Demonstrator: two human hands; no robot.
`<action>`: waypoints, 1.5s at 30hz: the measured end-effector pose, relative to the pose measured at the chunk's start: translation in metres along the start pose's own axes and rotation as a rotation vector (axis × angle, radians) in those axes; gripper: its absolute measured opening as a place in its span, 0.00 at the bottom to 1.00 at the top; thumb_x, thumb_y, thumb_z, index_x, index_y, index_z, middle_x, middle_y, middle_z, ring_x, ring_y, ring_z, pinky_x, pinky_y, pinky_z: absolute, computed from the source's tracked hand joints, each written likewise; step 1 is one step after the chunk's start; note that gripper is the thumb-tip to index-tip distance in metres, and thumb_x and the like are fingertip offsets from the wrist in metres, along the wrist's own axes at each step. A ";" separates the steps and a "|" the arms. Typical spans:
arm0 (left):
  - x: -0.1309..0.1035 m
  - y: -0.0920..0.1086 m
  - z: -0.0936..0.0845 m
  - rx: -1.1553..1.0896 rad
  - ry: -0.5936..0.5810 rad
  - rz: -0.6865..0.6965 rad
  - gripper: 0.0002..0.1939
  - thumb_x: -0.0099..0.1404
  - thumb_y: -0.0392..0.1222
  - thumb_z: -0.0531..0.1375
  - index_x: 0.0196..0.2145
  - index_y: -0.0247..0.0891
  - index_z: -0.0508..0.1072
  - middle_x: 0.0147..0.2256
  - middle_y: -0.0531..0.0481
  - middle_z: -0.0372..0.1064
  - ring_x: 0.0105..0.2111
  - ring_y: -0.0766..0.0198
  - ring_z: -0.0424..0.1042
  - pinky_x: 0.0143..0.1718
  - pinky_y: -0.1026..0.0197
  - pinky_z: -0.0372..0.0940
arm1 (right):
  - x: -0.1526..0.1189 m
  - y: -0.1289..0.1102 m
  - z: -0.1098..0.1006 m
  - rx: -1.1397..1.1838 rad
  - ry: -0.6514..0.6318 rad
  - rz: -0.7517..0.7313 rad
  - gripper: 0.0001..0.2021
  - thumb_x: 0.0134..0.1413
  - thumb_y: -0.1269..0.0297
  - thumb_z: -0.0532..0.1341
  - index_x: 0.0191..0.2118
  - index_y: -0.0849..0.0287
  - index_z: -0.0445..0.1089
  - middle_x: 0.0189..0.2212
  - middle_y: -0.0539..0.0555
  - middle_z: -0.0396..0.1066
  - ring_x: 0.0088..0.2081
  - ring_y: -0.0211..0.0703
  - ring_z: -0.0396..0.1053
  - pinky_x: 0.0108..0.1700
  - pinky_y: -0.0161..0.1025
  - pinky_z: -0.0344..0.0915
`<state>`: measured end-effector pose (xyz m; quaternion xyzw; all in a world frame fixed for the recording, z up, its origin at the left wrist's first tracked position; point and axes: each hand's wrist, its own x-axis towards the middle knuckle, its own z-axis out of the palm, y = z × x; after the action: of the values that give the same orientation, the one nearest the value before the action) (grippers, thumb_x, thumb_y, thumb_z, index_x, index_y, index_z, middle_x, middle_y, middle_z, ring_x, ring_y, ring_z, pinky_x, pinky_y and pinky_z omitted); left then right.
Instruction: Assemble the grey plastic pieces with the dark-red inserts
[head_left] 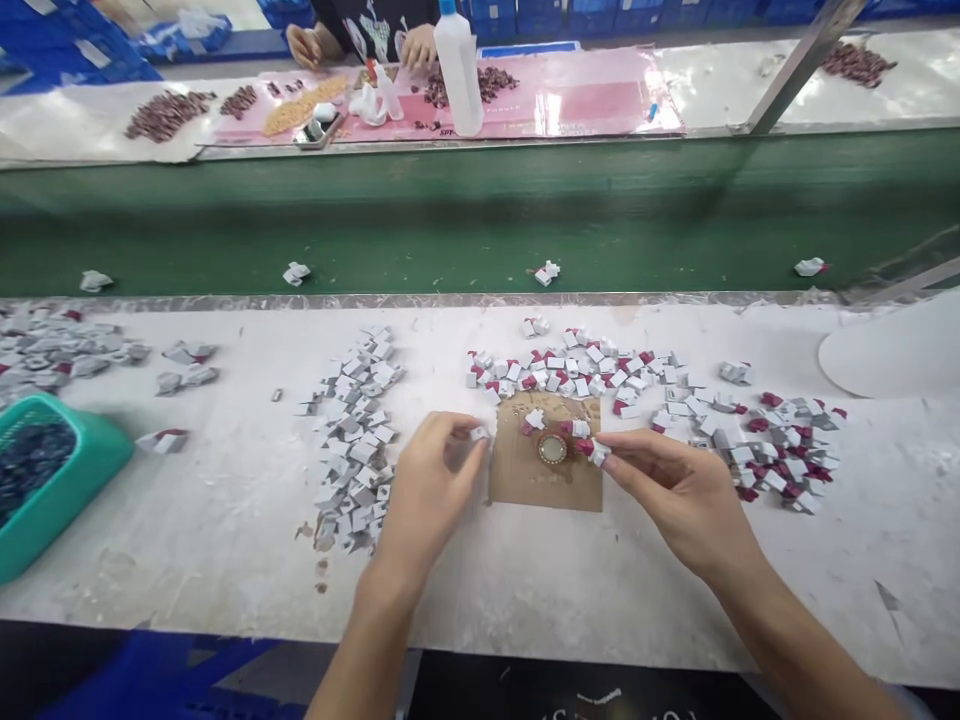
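Over the pale desk (pixel 525 585), the left hand (pixel 435 480) pinches a small white piece (pixel 479 433) between thumb and finger, just beside the left edge of a brown card (pixel 544 493). The right hand (pixel 675 490) pinches a red-and-white piece (pixel 598 454) by its white end, maybe so the red end stays free, and that end points at a little round dish (pixel 553 449) on the card. The card may be there to keep drips off the desk. Two more joined pieces (pixel 578 428) lie by the dish. A heap of white pieces (pixel 356 450) sits next to the left hand, likely so it is easy to reach. A green basket (pixel 90 490) of dark bits is farther left. Red-and-white heaps (pixel 787 450) lie behind the card and to the right. Past the desk, four pieces (pixel 546 272) sit well apart on a green belt (pixel 450 215). Beyond it, another person's hands (pixel 304 47) rest near a pink sheet (pixel 570 85), where a white bottle (pixel 459 80) stands upright.
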<state>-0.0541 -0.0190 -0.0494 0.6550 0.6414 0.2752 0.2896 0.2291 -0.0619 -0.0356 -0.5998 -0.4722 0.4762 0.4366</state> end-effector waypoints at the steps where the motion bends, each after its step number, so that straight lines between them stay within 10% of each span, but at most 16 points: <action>1: -0.004 0.003 0.006 -0.023 -0.009 0.007 0.09 0.74 0.43 0.63 0.47 0.44 0.82 0.45 0.47 0.83 0.44 0.53 0.80 0.49 0.51 0.75 | 0.000 0.000 0.003 -0.036 0.004 -0.045 0.07 0.67 0.56 0.76 0.47 0.46 0.91 0.44 0.53 0.91 0.47 0.56 0.90 0.50 0.51 0.90; 13: -0.016 0.016 0.010 -0.260 0.057 -0.105 0.06 0.76 0.45 0.67 0.49 0.46 0.82 0.48 0.48 0.83 0.46 0.55 0.83 0.50 0.51 0.79 | 0.003 -0.007 0.015 -0.264 -0.080 -0.287 0.11 0.72 0.69 0.68 0.49 0.48 0.89 0.43 0.51 0.90 0.43 0.49 0.88 0.45 0.47 0.86; 25: -0.001 0.070 0.021 -0.859 -0.226 -0.178 0.07 0.74 0.43 0.73 0.48 0.43 0.84 0.41 0.49 0.88 0.40 0.59 0.87 0.43 0.58 0.83 | 0.020 -0.013 0.007 0.345 -0.090 0.111 0.12 0.65 0.49 0.80 0.51 0.40 0.91 0.53 0.53 0.91 0.56 0.57 0.88 0.62 0.57 0.86; 35: 0.003 0.079 0.032 -0.825 -0.288 -0.154 0.07 0.75 0.41 0.70 0.50 0.45 0.85 0.45 0.47 0.88 0.42 0.56 0.87 0.48 0.50 0.86 | 0.021 -0.016 0.007 0.309 -0.095 0.122 0.17 0.61 0.43 0.81 0.50 0.43 0.91 0.55 0.56 0.90 0.55 0.59 0.88 0.61 0.60 0.86; 45: 0.002 0.077 0.031 -0.740 -0.318 -0.103 0.06 0.75 0.43 0.72 0.48 0.47 0.87 0.44 0.47 0.87 0.44 0.52 0.87 0.51 0.47 0.86 | 0.016 -0.024 0.001 0.135 -0.125 -0.018 0.08 0.69 0.58 0.77 0.51 0.42 0.92 0.42 0.53 0.89 0.44 0.51 0.88 0.46 0.48 0.88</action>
<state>0.0211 -0.0190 -0.0145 0.5079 0.4785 0.3676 0.6148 0.2260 -0.0423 -0.0146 -0.5337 -0.4707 0.5395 0.4500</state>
